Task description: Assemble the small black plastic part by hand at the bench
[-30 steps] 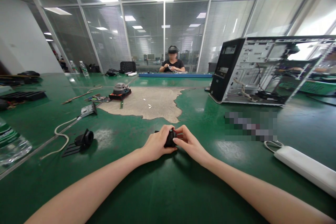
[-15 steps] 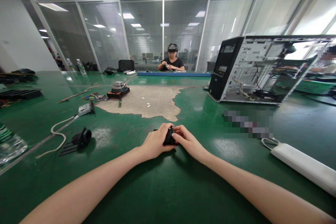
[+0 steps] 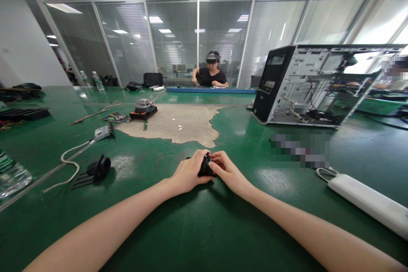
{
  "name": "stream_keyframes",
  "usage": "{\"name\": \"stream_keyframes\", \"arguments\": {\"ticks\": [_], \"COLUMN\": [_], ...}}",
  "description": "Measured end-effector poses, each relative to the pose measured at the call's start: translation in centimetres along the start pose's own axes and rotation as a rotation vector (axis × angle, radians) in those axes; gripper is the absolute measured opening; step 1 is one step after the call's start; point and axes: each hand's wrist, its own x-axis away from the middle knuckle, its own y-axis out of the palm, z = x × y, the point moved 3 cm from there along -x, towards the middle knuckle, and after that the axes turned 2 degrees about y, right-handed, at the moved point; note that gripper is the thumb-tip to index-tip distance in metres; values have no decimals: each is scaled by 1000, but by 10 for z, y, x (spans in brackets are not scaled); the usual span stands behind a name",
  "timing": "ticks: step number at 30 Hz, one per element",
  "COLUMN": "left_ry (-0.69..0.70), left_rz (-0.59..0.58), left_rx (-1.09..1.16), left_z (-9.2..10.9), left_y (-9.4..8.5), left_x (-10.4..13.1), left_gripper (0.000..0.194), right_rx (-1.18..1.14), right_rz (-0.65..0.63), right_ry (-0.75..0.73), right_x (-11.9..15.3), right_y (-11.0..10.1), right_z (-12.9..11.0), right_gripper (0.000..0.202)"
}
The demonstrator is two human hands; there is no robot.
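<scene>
A small black object (image 3: 205,166), boxy and partly covered by my fingers, is held just over or on the green tabletop (image 3: 204,229); its exact kind is hidden. My left hand (image 3: 190,173) wraps over its left side, thumb along the near edge. From the right, my right hand (image 3: 228,171) pinches its side with thumb and fingers. Left of my hands lies a black plastic part (image 3: 99,166) with a round opening and flat prongs.
An opened computer case (image 3: 287,87) stands at the right, behind a white power strip (image 3: 366,199). A bare, peeled patch (image 3: 191,123) lies ahead, with a metal-topped part (image 3: 144,108) at its left. A clear bottle (image 3: 12,174) lies left. Across the table sits a person (image 3: 212,74).
My hands and the black object stay almost where they were. The person across the table has lowered one hand and moved the hands apart.
</scene>
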Motion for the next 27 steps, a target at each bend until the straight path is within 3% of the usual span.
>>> {"name": "stream_keyframes", "arguments": {"ticks": [9,19,27], "left_ry": [-19,-21,-22], "left_rz": [-10,-9,-14], "left_rx": [6,5,20], "left_z": [2,1,1], "left_y": [-1,-1,-1], "left_x": [-1,0,1], "left_gripper": [62,64,61], "right_rx": [-10,46,50], "right_rz": [-29,8,-16], "right_ry": [-68,-13,-88], "right_x": [6,-2,7], "right_y": [0,-1,2], "right_z": [-11,5,-16], "right_gripper": [14,19,12]}}
